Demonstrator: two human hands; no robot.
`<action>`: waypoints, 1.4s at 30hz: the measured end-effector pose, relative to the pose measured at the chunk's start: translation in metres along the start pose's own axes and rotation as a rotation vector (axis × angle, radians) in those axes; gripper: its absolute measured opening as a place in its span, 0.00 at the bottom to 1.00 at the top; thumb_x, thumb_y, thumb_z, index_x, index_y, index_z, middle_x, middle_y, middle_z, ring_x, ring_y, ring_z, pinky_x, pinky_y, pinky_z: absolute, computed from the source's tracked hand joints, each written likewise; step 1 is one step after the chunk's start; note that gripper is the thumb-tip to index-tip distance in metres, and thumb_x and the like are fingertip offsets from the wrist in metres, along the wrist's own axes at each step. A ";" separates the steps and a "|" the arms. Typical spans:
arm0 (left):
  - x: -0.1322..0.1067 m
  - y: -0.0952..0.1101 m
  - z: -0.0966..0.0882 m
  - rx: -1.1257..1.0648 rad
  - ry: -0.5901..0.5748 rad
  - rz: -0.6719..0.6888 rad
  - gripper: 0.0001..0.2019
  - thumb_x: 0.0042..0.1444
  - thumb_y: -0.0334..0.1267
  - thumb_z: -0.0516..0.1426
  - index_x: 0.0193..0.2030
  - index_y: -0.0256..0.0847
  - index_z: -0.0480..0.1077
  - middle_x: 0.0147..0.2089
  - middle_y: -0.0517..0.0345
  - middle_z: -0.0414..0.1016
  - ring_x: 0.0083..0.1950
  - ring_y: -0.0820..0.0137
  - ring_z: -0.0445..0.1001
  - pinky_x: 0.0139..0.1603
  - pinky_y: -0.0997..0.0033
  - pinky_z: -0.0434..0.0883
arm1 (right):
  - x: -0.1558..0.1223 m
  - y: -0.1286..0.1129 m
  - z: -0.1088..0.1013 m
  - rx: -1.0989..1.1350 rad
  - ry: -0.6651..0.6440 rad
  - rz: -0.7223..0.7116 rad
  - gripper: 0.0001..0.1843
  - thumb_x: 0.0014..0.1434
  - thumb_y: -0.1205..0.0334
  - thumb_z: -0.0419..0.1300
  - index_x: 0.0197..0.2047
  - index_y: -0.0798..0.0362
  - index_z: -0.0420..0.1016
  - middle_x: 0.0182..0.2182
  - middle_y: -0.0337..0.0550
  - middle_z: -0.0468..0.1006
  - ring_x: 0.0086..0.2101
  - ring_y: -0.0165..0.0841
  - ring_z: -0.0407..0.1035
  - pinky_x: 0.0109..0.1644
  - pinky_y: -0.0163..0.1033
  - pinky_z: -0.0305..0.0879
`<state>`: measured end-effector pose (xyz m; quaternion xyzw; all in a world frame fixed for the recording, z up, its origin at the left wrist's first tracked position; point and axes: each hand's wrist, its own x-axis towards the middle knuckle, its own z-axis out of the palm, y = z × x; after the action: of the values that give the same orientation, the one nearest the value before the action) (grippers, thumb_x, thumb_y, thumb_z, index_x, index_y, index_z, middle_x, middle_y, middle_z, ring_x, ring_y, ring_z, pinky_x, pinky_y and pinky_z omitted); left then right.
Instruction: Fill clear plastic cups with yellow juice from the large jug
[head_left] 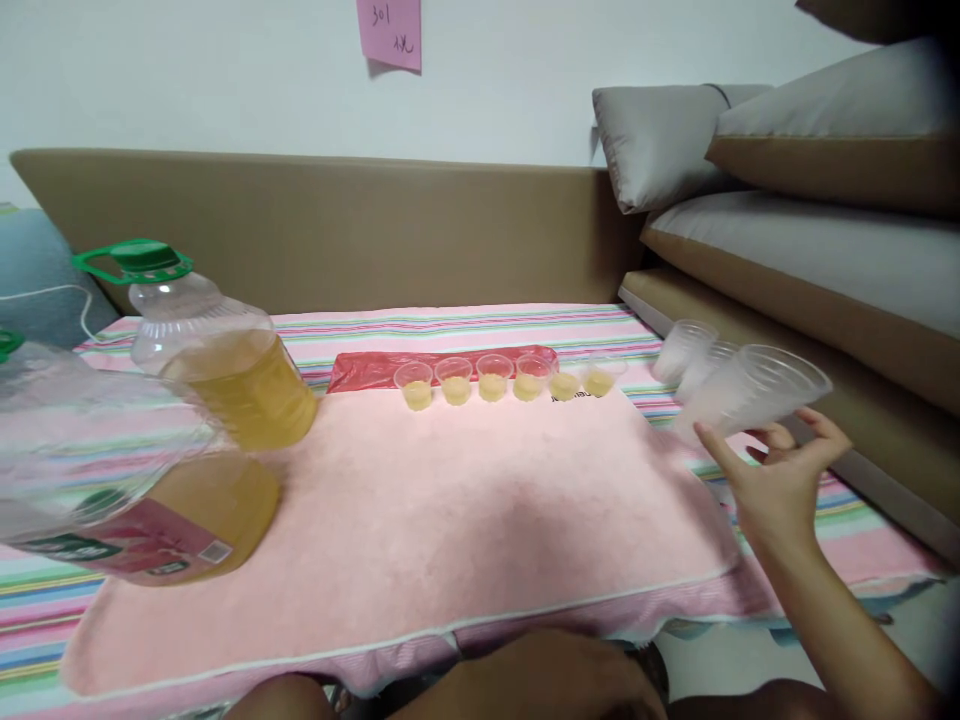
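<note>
My right hand is at the right edge of the table, its fingers closed round a stack of clear plastic cups that lies on its side. The left hand is out of view. Two big clear jugs of yellow liquid fill the left: a near one with a pink label, blurred and tilted, and a farther one with a green cap. Several small clear cups holding yellow liquid stand in a row on the pink towel, far from my hand.
A red plastic sheet lies behind the cup row. The towel covers a striped cloth on the table. Brown and grey sofa cushions rise at the right, a brown backrest behind. My knees show below.
</note>
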<state>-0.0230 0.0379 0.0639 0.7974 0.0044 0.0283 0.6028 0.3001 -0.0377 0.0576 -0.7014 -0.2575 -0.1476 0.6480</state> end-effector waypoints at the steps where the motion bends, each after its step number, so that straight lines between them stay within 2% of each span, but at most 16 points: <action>1: -0.003 -0.001 -0.003 0.001 0.018 0.010 0.16 0.67 0.57 0.65 0.51 0.50 0.78 0.48 0.53 0.82 0.46 0.61 0.81 0.46 0.61 0.78 | -0.008 -0.010 0.008 0.049 -0.051 0.010 0.57 0.38 0.44 0.80 0.62 0.47 0.51 0.46 0.46 0.75 0.52 0.50 0.73 0.60 0.58 0.63; 3: -0.009 -0.001 -0.012 -0.001 0.165 0.012 0.18 0.68 0.56 0.64 0.56 0.48 0.76 0.50 0.51 0.81 0.46 0.60 0.80 0.47 0.60 0.75 | -0.027 -0.031 0.025 0.113 -0.164 0.044 0.55 0.43 0.45 0.80 0.63 0.45 0.50 0.51 0.49 0.77 0.54 0.49 0.73 0.61 0.56 0.64; 6: -0.012 -0.002 -0.029 -0.016 0.549 0.017 0.22 0.68 0.54 0.64 0.62 0.45 0.69 0.58 0.45 0.75 0.54 0.57 0.76 0.53 0.56 0.74 | -0.062 -0.060 0.046 0.267 -0.370 0.130 0.53 0.48 0.45 0.80 0.64 0.44 0.50 0.51 0.48 0.79 0.49 0.47 0.75 0.59 0.54 0.66; 8: -0.010 -0.005 -0.040 -0.046 0.749 0.038 0.27 0.65 0.54 0.66 0.64 0.46 0.65 0.63 0.43 0.71 0.62 0.55 0.72 0.60 0.51 0.72 | -0.086 -0.075 0.056 0.363 -0.503 0.198 0.53 0.51 0.44 0.81 0.66 0.44 0.50 0.52 0.50 0.80 0.49 0.46 0.76 0.57 0.52 0.68; 11: -0.005 -0.008 -0.052 -0.123 0.919 0.037 0.37 0.58 0.55 0.72 0.65 0.46 0.59 0.68 0.41 0.67 0.68 0.51 0.69 0.65 0.47 0.68 | -0.117 -0.085 0.064 0.429 -0.646 0.259 0.54 0.53 0.43 0.83 0.68 0.43 0.51 0.56 0.53 0.79 0.53 0.48 0.75 0.60 0.53 0.69; 14: -0.002 -0.009 -0.057 -0.166 0.958 0.028 0.46 0.51 0.54 0.76 0.67 0.47 0.54 0.69 0.40 0.67 0.71 0.49 0.67 0.69 0.45 0.63 | -0.134 -0.082 0.067 0.464 -0.713 0.276 0.56 0.51 0.46 0.85 0.69 0.42 0.53 0.51 0.49 0.79 0.52 0.48 0.74 0.59 0.53 0.71; 16: -0.002 -0.009 -0.057 -0.169 0.948 0.022 0.49 0.50 0.53 0.76 0.69 0.47 0.52 0.68 0.40 0.68 0.72 0.49 0.67 0.71 0.43 0.60 | -0.140 -0.079 0.067 0.474 -0.731 0.284 0.57 0.50 0.46 0.86 0.69 0.41 0.53 0.51 0.47 0.78 0.51 0.48 0.73 0.58 0.53 0.71; 20: -0.002 -0.011 -0.055 -0.154 0.945 0.005 0.47 0.53 0.51 0.73 0.69 0.46 0.50 0.66 0.40 0.68 0.70 0.50 0.68 0.72 0.41 0.58 | -0.145 -0.080 0.069 0.485 -0.772 0.285 0.54 0.54 0.47 0.84 0.69 0.41 0.52 0.56 0.51 0.77 0.58 0.50 0.71 0.62 0.55 0.67; 23: -0.002 -0.013 -0.055 -0.171 0.961 0.003 0.45 0.54 0.51 0.72 0.68 0.45 0.50 0.66 0.39 0.68 0.68 0.50 0.70 0.71 0.40 0.60 | -0.149 -0.085 0.071 0.470 -0.793 0.295 0.53 0.56 0.47 0.82 0.69 0.42 0.51 0.56 0.52 0.76 0.58 0.51 0.70 0.63 0.57 0.64; 29: -0.002 -0.010 -0.057 -0.224 0.967 0.051 0.47 0.53 0.48 0.73 0.68 0.46 0.47 0.65 0.40 0.68 0.67 0.52 0.72 0.71 0.41 0.65 | -0.155 -0.088 0.074 0.479 -0.907 0.286 0.50 0.61 0.52 0.80 0.70 0.40 0.49 0.66 0.54 0.72 0.63 0.50 0.69 0.62 0.53 0.67; 35: -0.002 -0.009 -0.059 -0.225 0.976 0.062 0.46 0.53 0.49 0.73 0.67 0.46 0.47 0.63 0.42 0.68 0.66 0.52 0.72 0.71 0.41 0.65 | -0.154 -0.094 0.075 0.488 -0.906 0.268 0.49 0.62 0.50 0.80 0.70 0.41 0.49 0.65 0.56 0.73 0.64 0.51 0.69 0.63 0.56 0.67; 37: -0.002 -0.008 -0.060 -0.218 0.986 0.064 0.46 0.53 0.49 0.73 0.67 0.46 0.47 0.63 0.42 0.68 0.65 0.52 0.73 0.70 0.41 0.66 | -0.152 -0.099 0.075 0.496 -0.913 0.269 0.51 0.60 0.49 0.82 0.70 0.41 0.49 0.65 0.57 0.73 0.63 0.51 0.69 0.65 0.58 0.65; 39: -0.003 -0.008 -0.062 -0.201 1.004 0.061 0.45 0.55 0.50 0.72 0.67 0.46 0.47 0.63 0.42 0.68 0.65 0.52 0.73 0.69 0.41 0.66 | -0.145 -0.102 0.074 0.505 -0.961 0.258 0.58 0.55 0.49 0.85 0.72 0.40 0.49 0.67 0.57 0.70 0.64 0.52 0.68 0.68 0.61 0.63; 42: -0.006 -0.010 -0.065 -0.136 1.026 0.074 0.45 0.58 0.51 0.71 0.70 0.46 0.46 0.61 0.44 0.69 0.65 0.54 0.73 0.71 0.41 0.65 | -0.127 -0.101 0.069 0.498 -1.030 0.204 0.65 0.52 0.48 0.87 0.76 0.38 0.46 0.69 0.58 0.66 0.67 0.55 0.63 0.72 0.69 0.55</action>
<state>-0.0323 0.1025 0.0721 0.6395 0.2692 0.4372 0.5722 0.1313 0.0111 0.0648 -0.5306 -0.4977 0.3409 0.5955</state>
